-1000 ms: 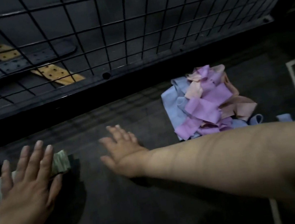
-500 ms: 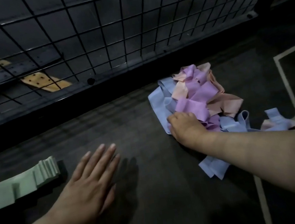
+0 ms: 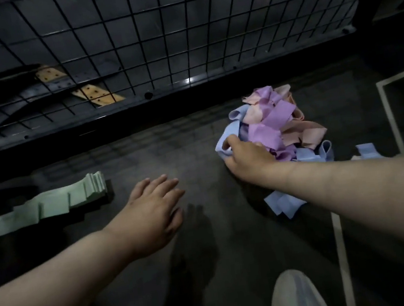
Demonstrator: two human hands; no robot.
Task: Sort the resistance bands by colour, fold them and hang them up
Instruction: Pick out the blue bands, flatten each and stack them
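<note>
- the green bands (image 3: 47,205) lie far left on the floor, folded into a stepped stack. i judge that colour sorted but not yet hung.
- my left hand (image 3: 151,209) is held out low between that stack and the heap, with straight fingers close together and nothing in them. its shadow falls beside it, so i can't tell if it touches the floor.
- my right hand (image 3: 245,157) is at the left edge of the pile (image 3: 275,127), fingers curled round a blue band (image 3: 227,136).
- the pile is a tangle of purple, peach and blue. i'd draw the blue band out slowly toward the open floor on the left and press the heap down with the free hand, so the purple loops lying over it don't drag along.
- more blue pieces (image 3: 283,203) show just under my right forearm. i'd gather those next, so the whole colour gets folded together.
- the floor (image 3: 196,153) is dark and dull, and the light is poor, so blue and purple are easy to confuse.
- a wire mesh panel (image 3: 152,30) stands behind the work, with a tan strip (image 3: 96,95) full of holes behind it.
- a white line (image 3: 338,237) runs along the floor on the right, and a pale shoe (image 3: 298,297) shows at the bottom.
</note>
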